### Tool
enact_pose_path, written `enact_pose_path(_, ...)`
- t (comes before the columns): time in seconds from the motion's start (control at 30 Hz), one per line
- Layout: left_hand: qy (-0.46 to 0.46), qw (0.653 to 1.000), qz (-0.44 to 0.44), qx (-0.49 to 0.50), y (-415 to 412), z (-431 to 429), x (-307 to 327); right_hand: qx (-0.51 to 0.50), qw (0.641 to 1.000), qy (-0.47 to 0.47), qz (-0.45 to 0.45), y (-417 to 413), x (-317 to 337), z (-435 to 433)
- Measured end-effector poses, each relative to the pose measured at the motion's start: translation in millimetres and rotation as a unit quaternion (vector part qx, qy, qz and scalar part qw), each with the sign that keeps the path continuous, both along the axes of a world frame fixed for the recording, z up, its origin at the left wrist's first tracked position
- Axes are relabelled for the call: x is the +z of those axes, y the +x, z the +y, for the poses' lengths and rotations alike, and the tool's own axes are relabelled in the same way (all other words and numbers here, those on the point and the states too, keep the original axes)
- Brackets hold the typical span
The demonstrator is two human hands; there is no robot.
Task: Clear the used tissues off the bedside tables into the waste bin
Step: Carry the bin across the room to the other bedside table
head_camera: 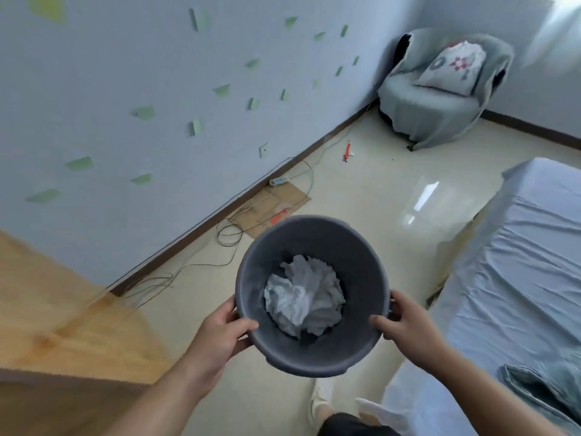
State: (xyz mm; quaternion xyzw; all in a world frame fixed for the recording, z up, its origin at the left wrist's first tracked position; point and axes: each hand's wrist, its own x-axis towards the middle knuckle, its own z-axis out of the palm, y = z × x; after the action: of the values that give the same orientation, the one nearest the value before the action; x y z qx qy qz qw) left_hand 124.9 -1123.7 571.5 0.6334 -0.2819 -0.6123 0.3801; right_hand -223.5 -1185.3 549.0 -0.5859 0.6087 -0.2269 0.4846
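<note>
A round grey waste bin (314,237) hangs in the air in front of me, above the floor. Crumpled white tissues (303,294) lie at its bottom. My left hand (224,336) grips the bin's left rim, thumb inside the edge. My right hand (408,322) grips the right rim the same way. The top of a wooden bedside table (63,309) shows at the lower left, with no tissue visible on it.
A bed with a pale blue sheet (518,278) fills the right side. A covered grey armchair with a cushion (440,86) stands in the far corner. Cables, a power strip (278,180) and cardboard (276,209) lie along the wall. My feet (320,401) are below the bin.
</note>
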Motion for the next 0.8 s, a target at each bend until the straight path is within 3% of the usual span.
enact_pose_path(0.3,0.072,0.994,-0.04,-0.077,-50.8,-197.3,-28.9,-0.117,0.993,0.025,-0.02,-44.3,-46.0,-121.9)
enact_pose_path(0.57,0.032,0.994,-0.031,-0.1,-77.0,-372.6,-4.0,-0.108,0.994,-0.02,-0.003,-78.0,4.4,-299.1)
enact_pose_path(0.8,0.046,0.988,-0.002,-0.15,-100.5,-532.9,-42.1,-0.178,0.984,0.017,-0.009,-96.6,-23.7,-398.0)
